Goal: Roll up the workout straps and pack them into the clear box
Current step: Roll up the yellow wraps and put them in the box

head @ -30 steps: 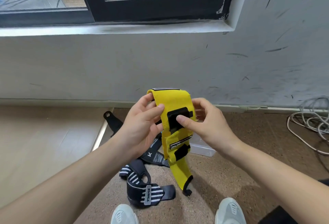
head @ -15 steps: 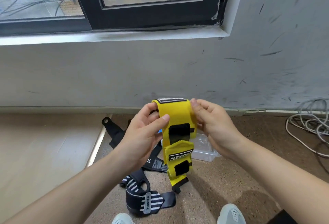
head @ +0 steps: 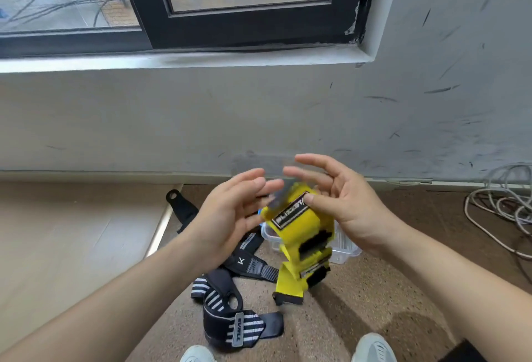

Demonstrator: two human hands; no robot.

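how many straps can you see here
3: the yellow strap held up between the hands, a black striped strap on the floor near the shoes, another black strap behind it. More may be hidden.

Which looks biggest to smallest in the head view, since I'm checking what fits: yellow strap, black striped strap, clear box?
1. Yellow strap, though it is held up nearer the camera, which inflates it.
2. Black striped strap on the floor.
3. Clear box, mostly hidden behind the yellow strap, so unsure.
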